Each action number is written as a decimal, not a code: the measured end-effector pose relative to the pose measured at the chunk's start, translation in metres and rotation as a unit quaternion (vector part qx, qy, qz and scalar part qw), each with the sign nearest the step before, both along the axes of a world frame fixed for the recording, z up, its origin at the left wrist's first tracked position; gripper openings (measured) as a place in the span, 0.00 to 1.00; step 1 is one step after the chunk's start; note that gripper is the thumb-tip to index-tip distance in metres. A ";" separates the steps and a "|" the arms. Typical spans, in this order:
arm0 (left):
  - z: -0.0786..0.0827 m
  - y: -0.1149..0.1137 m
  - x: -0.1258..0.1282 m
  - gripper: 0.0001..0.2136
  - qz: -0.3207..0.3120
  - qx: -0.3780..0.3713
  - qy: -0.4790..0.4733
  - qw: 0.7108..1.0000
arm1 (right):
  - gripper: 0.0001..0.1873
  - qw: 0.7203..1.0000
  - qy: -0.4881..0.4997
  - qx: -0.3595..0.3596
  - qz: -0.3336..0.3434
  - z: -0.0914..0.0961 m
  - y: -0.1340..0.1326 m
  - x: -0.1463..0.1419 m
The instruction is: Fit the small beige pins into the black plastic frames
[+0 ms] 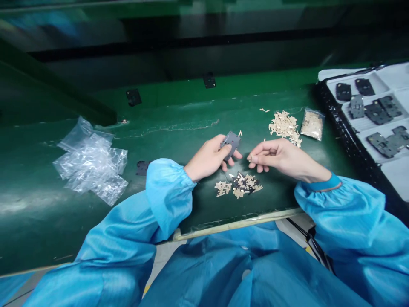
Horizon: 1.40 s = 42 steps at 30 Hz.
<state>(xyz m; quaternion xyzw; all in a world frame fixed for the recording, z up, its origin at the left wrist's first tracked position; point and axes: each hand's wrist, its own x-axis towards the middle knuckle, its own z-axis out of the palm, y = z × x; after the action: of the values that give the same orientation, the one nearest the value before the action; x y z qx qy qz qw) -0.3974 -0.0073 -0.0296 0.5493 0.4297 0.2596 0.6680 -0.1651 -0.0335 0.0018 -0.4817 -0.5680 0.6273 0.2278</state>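
The left hand (207, 157) grips a gray plate (231, 145) at center frame; the right hand (281, 155) pinches something too small to tell, just above a pile of tan pieces (239, 186).

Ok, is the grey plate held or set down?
Held: the left hand grips the grey plate between thumb and fingers.
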 end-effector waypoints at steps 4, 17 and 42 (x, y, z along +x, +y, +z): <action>0.002 0.036 0.008 0.03 0.104 0.128 0.025 0.986 | 0.13 0.994 0.071 0.040 -0.069 -0.010 0.034 -0.018; -0.034 0.066 0.020 0.11 0.184 0.217 0.028 0.958 | 0.12 0.952 0.017 0.194 -0.238 -0.057 0.073 -0.040; -0.033 0.048 0.021 0.12 0.224 0.304 0.159 0.912 | 0.11 0.942 -0.017 0.257 -0.217 -0.068 0.065 -0.045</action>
<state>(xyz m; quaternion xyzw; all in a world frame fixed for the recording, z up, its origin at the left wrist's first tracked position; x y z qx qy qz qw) -0.3769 0.0403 -0.0622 0.6490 0.5422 0.4303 0.3157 -0.2099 0.0315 -0.0658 -0.5285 -0.5957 0.3869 0.4648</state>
